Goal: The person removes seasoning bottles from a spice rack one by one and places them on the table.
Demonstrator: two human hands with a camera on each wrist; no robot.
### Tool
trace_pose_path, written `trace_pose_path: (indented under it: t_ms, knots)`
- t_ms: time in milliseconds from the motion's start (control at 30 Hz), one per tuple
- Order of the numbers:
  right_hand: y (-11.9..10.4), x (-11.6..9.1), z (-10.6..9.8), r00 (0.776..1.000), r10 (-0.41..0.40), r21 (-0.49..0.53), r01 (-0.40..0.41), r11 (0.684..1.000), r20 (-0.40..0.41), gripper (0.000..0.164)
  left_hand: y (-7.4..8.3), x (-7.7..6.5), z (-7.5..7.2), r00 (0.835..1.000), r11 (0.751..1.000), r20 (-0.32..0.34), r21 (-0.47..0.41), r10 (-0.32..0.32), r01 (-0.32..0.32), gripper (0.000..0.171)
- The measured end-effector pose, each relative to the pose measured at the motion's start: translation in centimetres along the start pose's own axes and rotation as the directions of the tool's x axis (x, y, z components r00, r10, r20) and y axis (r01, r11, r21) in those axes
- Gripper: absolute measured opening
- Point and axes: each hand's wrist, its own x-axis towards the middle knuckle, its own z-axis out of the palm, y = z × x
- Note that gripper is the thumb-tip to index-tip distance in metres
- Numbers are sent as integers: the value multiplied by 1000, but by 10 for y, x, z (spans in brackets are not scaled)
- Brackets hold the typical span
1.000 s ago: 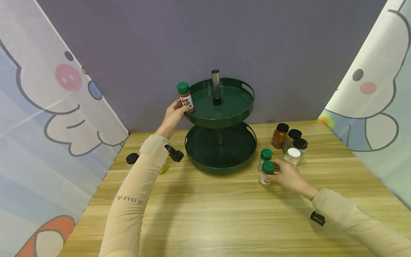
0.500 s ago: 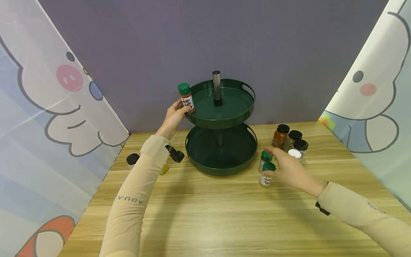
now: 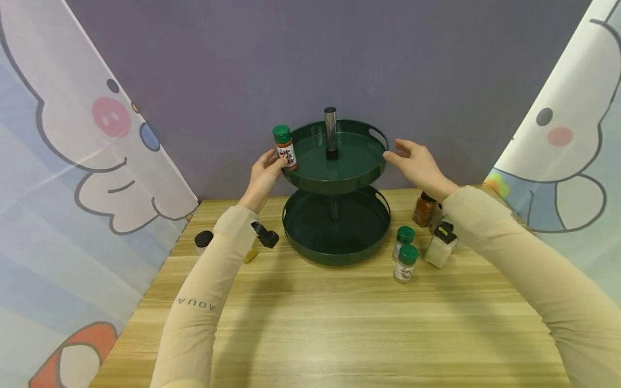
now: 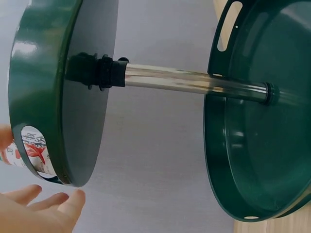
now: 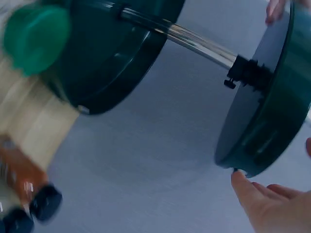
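Observation:
A two-tier dark green tray stand (image 3: 335, 186) stands on the table, with a metal post (image 3: 331, 129) through its middle. At the left rim of the upper tier is a spice jar (image 3: 284, 148) with a green lid and red contents. My left hand (image 3: 264, 175) holds this jar, thumb across its label and fingers along its outer side; in the left wrist view some fingertips lie outside the tray wall. My right hand (image 3: 419, 164) is at the right rim of the upper tier, thumb and fingers apart and holding nothing. Its fingertips are near the handle cutout.
Two green-lidded jars (image 3: 404, 267) stand right of the lower tier. Beside them are an orange-brown jar (image 3: 424, 210) and a pale jar (image 3: 439, 253), its top hidden by the black wrist device. A black-lidded jar (image 3: 204, 240) and something yellow (image 3: 250, 254) lie left, partly behind my sleeve.
My right hand has let go of the nearer green-lidded jar and moved up and back to the upper tier's right rim. The left hand and its jar have stayed put.

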Motion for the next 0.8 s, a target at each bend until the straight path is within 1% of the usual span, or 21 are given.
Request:
trace_pose_path:
  t_ms: [67,167,267,367,567,667,800]
  knots:
    - [-2,13,4,998,50,65,-52,997,31,79,-1,-4,-3,1000,1000,-17,-1,25,-25,57]
    - [-4,27,10,994,101,146,-107,983,50,79,-1,-9,-6,997,998,-44,18,61,-60,49]
    - [-5,38,13,989,138,226,-145,963,47,74,3,-12,-7,993,994,-63,38,104,-102,46]
    - [-5,43,14,987,156,278,-161,947,40,69,7,-13,-6,987,988,-65,58,146,-142,46]
    - [-2,46,14,983,180,292,-179,939,21,64,14,-11,-6,982,979,-61,103,181,-174,46]
    - [-2,47,14,985,173,302,-171,938,18,62,18,-8,-8,981,978,-62,116,182,-174,46]
    - [-3,46,14,986,165,303,-162,939,14,58,27,-2,-12,985,980,-54,123,166,-158,49]
